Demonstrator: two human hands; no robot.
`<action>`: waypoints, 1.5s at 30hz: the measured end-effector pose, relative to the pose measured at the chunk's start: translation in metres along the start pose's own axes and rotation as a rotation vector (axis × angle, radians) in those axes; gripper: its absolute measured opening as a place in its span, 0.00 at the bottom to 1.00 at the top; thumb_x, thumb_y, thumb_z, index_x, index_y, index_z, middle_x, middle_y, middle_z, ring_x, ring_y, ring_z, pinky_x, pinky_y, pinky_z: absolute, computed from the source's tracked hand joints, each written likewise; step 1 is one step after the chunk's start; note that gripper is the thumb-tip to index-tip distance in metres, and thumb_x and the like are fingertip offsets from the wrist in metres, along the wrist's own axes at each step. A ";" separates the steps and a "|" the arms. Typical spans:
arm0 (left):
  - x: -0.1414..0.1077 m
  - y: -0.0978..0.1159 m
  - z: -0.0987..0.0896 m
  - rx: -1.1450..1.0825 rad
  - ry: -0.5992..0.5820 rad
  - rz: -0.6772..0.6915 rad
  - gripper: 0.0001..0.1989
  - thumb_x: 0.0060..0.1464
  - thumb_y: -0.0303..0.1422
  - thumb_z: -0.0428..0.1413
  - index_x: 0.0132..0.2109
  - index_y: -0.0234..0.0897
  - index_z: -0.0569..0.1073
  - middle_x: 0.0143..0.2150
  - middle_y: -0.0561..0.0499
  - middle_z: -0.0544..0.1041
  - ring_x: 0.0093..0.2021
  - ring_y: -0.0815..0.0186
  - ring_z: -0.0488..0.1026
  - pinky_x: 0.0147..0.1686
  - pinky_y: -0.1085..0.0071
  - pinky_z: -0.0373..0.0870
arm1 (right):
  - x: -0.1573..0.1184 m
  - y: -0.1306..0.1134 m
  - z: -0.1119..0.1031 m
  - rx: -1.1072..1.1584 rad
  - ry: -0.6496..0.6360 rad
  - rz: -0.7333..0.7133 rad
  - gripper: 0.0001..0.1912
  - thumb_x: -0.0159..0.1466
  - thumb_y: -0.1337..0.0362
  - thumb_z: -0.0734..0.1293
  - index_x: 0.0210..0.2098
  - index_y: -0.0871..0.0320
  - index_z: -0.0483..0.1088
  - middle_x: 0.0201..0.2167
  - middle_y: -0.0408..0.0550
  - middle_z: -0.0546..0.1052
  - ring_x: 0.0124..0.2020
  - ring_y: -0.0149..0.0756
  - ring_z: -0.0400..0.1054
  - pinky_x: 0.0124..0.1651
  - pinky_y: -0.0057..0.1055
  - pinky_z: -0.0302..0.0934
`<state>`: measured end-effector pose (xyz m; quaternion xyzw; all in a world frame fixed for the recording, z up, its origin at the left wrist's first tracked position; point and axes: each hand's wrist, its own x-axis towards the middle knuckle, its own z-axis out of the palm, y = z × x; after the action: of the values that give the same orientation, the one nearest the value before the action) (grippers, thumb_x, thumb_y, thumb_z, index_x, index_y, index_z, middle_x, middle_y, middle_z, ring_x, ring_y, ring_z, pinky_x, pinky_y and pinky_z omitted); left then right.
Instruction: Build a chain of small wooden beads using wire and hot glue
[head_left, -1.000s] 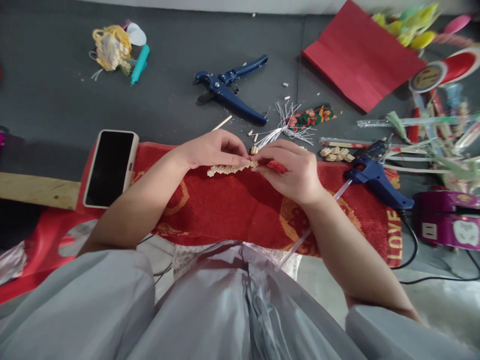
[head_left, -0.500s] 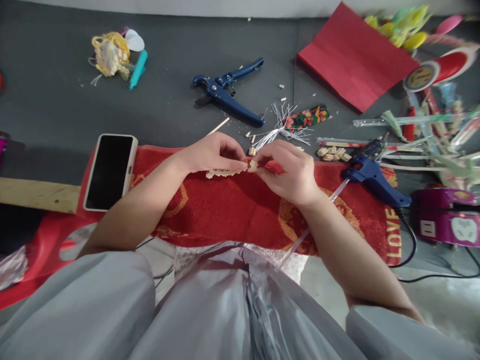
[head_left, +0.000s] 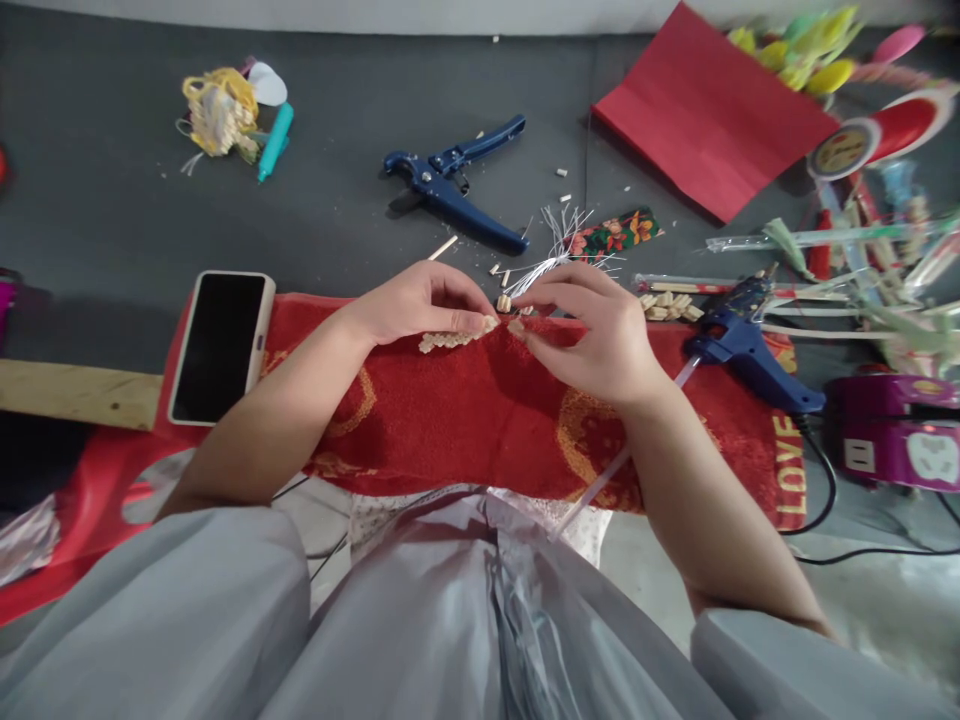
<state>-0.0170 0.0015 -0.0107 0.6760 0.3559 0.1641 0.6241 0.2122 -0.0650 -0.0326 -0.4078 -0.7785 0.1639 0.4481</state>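
Note:
My left hand (head_left: 424, 303) pinches a knobbly cream strip (head_left: 450, 341) between thumb and fingers, over the red towel (head_left: 450, 430). To its right, my right hand (head_left: 600, 330) has its thumb and index finger apart, near the strip's end; a tiny pale bit shows at the fingertips, too small to make out. White wires (head_left: 547, 270) lie just beyond my right hand. Small cream pieces (head_left: 504, 302) sit between the hands at the towel's far edge. A pile of similar pieces (head_left: 670, 305) lies farther right.
A blue cutter (head_left: 457, 195) lies beyond the hands. The phone (head_left: 221, 345) rests at the left. A blue glue gun (head_left: 757, 355), its cord, a purple object (head_left: 892, 430) and sticks are at the right. Red paper (head_left: 712, 110) lies at the back right.
My right hand has moved slightly right, away from my left hand, and its fingers have spread. A gap now shows between the strip's end and my right fingertips.

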 end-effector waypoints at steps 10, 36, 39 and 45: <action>-0.002 -0.001 0.008 -0.057 0.034 0.107 0.24 0.43 0.52 0.72 0.34 0.34 0.82 0.28 0.50 0.79 0.26 0.73 0.71 0.26 0.76 0.68 | -0.002 -0.010 0.006 0.021 0.053 -0.146 0.09 0.68 0.61 0.71 0.47 0.51 0.81 0.37 0.48 0.79 0.37 0.34 0.74 0.40 0.35 0.71; -0.011 0.004 0.036 -0.188 0.202 0.022 0.19 0.46 0.45 0.71 0.36 0.33 0.83 0.23 0.53 0.75 0.20 0.74 0.68 0.17 0.78 0.63 | -0.004 -0.011 0.001 0.019 0.082 -0.024 0.05 0.66 0.60 0.72 0.38 0.51 0.81 0.34 0.47 0.79 0.34 0.36 0.74 0.40 0.37 0.73; -0.011 0.003 0.036 -0.159 0.198 0.038 0.20 0.47 0.47 0.71 0.36 0.33 0.83 0.23 0.53 0.75 0.20 0.74 0.69 0.17 0.78 0.64 | -0.004 -0.011 0.002 0.037 0.108 -0.058 0.04 0.66 0.61 0.72 0.37 0.51 0.81 0.34 0.46 0.79 0.34 0.35 0.74 0.40 0.36 0.72; -0.012 0.003 0.035 -0.173 0.186 0.050 0.21 0.48 0.48 0.70 0.37 0.34 0.83 0.22 0.53 0.75 0.19 0.74 0.68 0.16 0.78 0.63 | -0.003 -0.013 0.001 -0.001 0.093 -0.008 0.06 0.66 0.58 0.72 0.37 0.53 0.80 0.33 0.47 0.80 0.34 0.36 0.75 0.39 0.35 0.74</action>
<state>-0.0009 -0.0317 -0.0111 0.6101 0.3799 0.2716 0.6401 0.2060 -0.0750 -0.0263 -0.4121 -0.7584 0.1424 0.4844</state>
